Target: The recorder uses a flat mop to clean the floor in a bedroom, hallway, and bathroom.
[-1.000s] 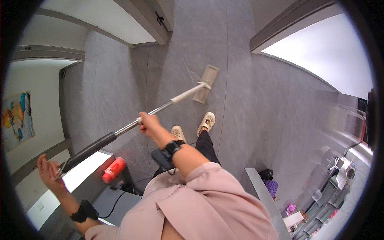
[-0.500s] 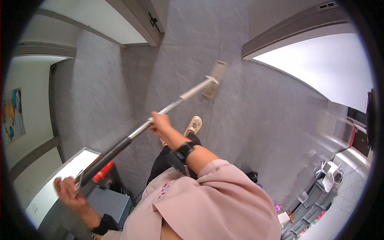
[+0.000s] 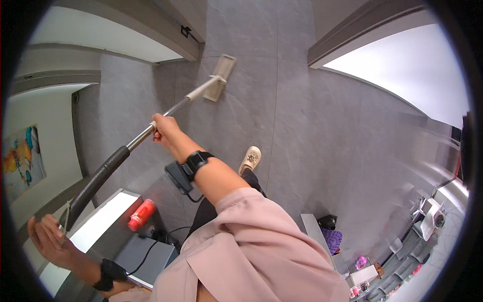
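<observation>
A flat mop lies slantwise across the left half, its pale rectangular head (image 3: 218, 80) on the grey floor ahead of me. Its pole (image 3: 139, 139) is silver metal, with a dark padded grip (image 3: 100, 176) toward the near end. My right hand (image 3: 166, 130) is closed around the metal pole about midway along. At the lower left, my left hand (image 3: 54, 244) is at the top end of the dark grip, loosely curled against it beside a thin hanging loop. Part of that contact is hidden by the fingers. Each wrist wears a black strap.
A red cylinder (image 3: 142, 215) and a grey box (image 3: 148, 259) with a black cable stand beside me at the lower left. Doorframes (image 3: 188, 48) flank the floor ahead. One cream clog (image 3: 251, 157) shows below. Shelves with small items (image 3: 402, 274) line the lower right.
The mop head has swept left across the floor and slightly farther away. Both hands have moved left with the pole, the left one also lower in the view.
</observation>
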Motion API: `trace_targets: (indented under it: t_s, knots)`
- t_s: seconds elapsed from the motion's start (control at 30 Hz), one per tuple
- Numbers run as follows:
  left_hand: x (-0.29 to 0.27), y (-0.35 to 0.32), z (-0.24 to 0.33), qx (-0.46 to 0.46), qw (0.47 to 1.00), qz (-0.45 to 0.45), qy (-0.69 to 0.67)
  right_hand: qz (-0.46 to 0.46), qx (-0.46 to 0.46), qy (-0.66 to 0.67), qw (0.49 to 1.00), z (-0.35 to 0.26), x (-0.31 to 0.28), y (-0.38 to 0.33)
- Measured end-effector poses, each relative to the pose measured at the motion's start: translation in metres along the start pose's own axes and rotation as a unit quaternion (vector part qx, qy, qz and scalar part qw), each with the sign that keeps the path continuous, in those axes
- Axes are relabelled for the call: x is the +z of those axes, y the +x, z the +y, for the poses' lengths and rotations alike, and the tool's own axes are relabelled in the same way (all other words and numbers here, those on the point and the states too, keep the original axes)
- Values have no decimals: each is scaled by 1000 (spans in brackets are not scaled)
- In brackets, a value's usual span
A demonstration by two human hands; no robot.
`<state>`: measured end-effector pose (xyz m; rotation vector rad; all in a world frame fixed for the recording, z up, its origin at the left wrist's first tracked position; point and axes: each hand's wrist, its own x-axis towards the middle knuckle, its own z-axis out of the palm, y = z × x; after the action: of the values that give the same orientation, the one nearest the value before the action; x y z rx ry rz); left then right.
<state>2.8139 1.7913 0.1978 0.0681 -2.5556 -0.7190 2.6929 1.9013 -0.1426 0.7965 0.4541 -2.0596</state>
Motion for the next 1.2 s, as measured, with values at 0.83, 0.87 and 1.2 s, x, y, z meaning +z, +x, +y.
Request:
trace_targets:
  t_s: [0.83, 0.87, 1.2]
  knots:
    - [107, -46, 63, 50, 948, -139, -281, 145, -108, 29, 983, -80, -135, -86]
    - [113, -39, 71, 51, 947, -146, -283, 148, -109, 35, 982, -85, -137, -88]
    - [163, -40, 77, -67, 908, -191, -368, 229, -179, 72, 954, -85, -216, -123]
